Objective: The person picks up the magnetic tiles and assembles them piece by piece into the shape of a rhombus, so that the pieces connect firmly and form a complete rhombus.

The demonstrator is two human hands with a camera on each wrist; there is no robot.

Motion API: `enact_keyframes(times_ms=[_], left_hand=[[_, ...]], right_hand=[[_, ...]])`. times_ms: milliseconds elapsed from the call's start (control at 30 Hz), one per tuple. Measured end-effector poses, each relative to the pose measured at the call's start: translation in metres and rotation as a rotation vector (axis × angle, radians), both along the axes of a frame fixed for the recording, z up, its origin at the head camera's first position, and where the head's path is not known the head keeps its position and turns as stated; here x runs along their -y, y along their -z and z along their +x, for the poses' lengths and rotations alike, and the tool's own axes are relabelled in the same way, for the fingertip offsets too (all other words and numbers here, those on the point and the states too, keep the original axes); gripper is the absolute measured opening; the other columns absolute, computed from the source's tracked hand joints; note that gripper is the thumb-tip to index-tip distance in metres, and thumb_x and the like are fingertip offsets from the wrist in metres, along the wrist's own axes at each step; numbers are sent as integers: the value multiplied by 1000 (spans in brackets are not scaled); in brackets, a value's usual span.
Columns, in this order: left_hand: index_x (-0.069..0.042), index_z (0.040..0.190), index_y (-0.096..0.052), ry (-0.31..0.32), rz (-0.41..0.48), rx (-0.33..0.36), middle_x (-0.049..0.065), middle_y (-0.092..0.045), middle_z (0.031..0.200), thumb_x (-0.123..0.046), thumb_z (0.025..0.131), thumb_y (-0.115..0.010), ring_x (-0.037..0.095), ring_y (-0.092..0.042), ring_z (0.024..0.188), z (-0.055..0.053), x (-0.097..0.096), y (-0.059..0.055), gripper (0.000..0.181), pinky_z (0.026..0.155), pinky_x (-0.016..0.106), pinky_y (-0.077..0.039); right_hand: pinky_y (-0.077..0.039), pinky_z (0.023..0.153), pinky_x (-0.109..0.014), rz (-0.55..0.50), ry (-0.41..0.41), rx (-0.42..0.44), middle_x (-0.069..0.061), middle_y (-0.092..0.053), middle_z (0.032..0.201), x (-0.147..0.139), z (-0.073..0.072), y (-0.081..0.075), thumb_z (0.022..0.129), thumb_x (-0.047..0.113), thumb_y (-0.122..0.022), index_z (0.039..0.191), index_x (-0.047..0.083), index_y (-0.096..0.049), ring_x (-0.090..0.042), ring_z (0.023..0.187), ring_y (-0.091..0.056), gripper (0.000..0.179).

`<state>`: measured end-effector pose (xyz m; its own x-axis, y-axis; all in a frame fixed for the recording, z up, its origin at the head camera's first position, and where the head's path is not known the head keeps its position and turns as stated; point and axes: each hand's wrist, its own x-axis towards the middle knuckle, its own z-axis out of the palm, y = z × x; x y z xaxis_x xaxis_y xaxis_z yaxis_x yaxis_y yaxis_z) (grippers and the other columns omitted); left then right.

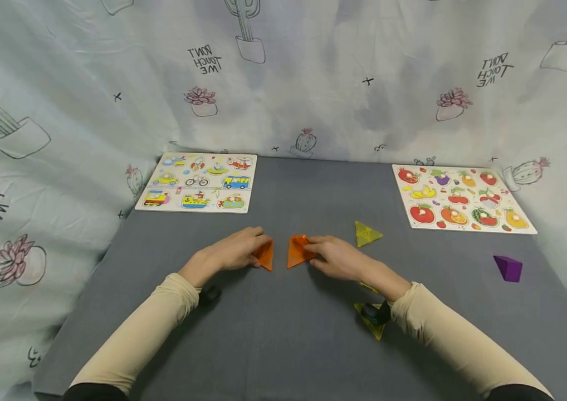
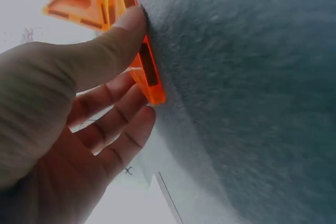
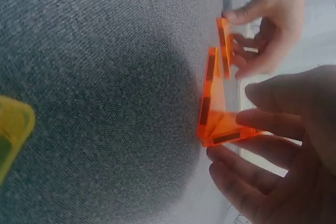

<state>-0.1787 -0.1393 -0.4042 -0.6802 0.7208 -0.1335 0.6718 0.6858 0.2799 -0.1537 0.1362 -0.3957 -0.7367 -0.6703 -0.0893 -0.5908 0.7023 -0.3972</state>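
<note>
As both hands are near the middle of the grey table point(image 1: 283, 345), step in hand: I judge that two orange pieces are being lined up with each other; a gap is between them, so they are not yet touching.
Left hand point(image 1: 237, 249): it pinches the left orange piece point(image 1: 265, 257), the thumb on one side and fingers behind.
Right hand point(image 1: 336, 256): it grips the right orange piece point(image 1: 296, 253) by one panel; the right wrist view shows two panels meeting at an angle.
Place of orange pieces: between the two hands, seemingly upright on the table, although the exact contact is difficult to see.
Next move: in my judgement, it calls for making the facing edges level and closing the gap gently; too strong a push could tip or fold the panels.
Yellow things: one yellow triangle point(image 1: 367, 234) lies just beyond the right hand; a second yellow triangle point(image 1: 375, 330) is partly hidden under the black wrist device point(image 1: 374, 314).
Farther away: purple block point(image 1: 509, 269), vehicle board point(image 1: 214, 181) and fruit board point(image 1: 441, 201).
In the way: between the orange pieces I see no obstacle, but the right sleeve point(image 1: 454, 334) could brush the second yellow triangle.
</note>
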Motion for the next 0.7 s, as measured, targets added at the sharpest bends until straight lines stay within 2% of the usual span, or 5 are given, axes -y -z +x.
enact_keyframes(times_ms=[100, 200, 300, 500, 700], left_hand=[[-5, 129, -60, 16, 20, -8, 7, -61, 112, -15, 81, -80, 21, -57, 103, -5, -7, 1, 54, 91, 37, -49], [-5, 130, -59, 36, 47, 0, 8, -61, 115, -16, 82, -80, 23, -57, 107, -7, -13, 2, 54, 94, 38, -49], [-4, 129, -60, 21, 38, -15, 7, -60, 111, -23, 82, -80, 21, -55, 100, -5, -16, 4, 54, 89, 36, -49], [-6, 105, -68, -52, 6, -100, 4, -53, 91, -29, 82, -79, 19, -47, 82, -3, -14, 5, 34, 74, 32, -43], [-3, 104, -64, -71, 59, -78, 7, -58, 94, -24, 87, -74, 20, -52, 84, -4, -9, 5, 28, 77, 35, -47]], right_hand=[[-45, 105, -51, -4, -15, 11, -21, -49, 146, 1, 0, 0, 96, 16, -61, 135, 1, -57, -39, 131, -51, 42], [-44, 105, -51, 0, -23, 26, -22, -48, 147, 2, 0, -1, 97, 17, -61, 137, 1, -55, -39, 132, -49, 44], [-44, 106, -51, -2, -24, 38, -23, -46, 147, 5, 0, 0, 97, 18, -61, 139, 2, -53, -40, 133, -49, 46], [-42, 108, -52, 0, -9, 52, -23, -43, 150, 6, 2, -1, 97, 19, -61, 141, 2, -51, -40, 136, -46, 49], [-42, 109, -51, 11, -24, 33, -24, -42, 150, 8, 4, -1, 96, 20, -62, 141, 0, -50, -40, 135, -46, 51]])
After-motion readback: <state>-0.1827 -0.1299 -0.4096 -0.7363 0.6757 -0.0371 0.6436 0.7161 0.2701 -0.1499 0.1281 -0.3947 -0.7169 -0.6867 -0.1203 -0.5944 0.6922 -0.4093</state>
